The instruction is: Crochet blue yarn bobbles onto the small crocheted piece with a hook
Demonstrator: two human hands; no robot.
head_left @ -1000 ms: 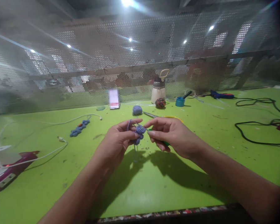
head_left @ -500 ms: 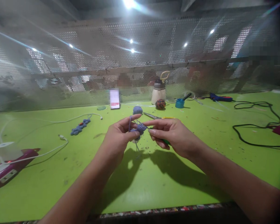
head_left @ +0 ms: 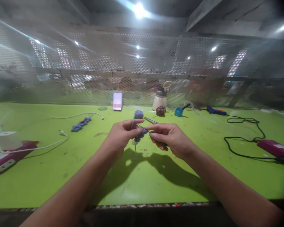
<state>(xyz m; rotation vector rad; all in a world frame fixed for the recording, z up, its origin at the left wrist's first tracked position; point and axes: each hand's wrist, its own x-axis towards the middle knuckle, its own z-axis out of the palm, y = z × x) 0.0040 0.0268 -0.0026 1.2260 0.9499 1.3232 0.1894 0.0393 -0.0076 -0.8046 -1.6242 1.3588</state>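
My left hand [head_left: 123, 135] pinches a small piece of blue-purple crochet work [head_left: 139, 135] between thumb and fingers, with a strand of yarn running over the forefinger. A loose yarn tail hangs below the piece. My right hand [head_left: 171, 138] is closed around a crochet hook [head_left: 164, 144], whose green handle shows under the fingers; its thin shaft reaches to the crochet work. Just beyond the hands sits a ball of blue-purple yarn [head_left: 138, 114]. Scissors [head_left: 150, 120] lie behind the right hand, partly hidden by it.
A finished-looking blue crochet strip [head_left: 81, 125] lies left beside a white cable [head_left: 68, 116]. Power strips [head_left: 11, 157] stand at both sides. At the back are a phone [head_left: 117, 101], a bottle [head_left: 159, 100], a dark multicoloured yarn ball [head_left: 161, 111], a teal pot [head_left: 179, 111] and a glue gun [head_left: 216, 111].
The view has tilted up and shifted slightly. The crochet work has turned in my left fingers and more of it is covered; both hands keep their hold close together.
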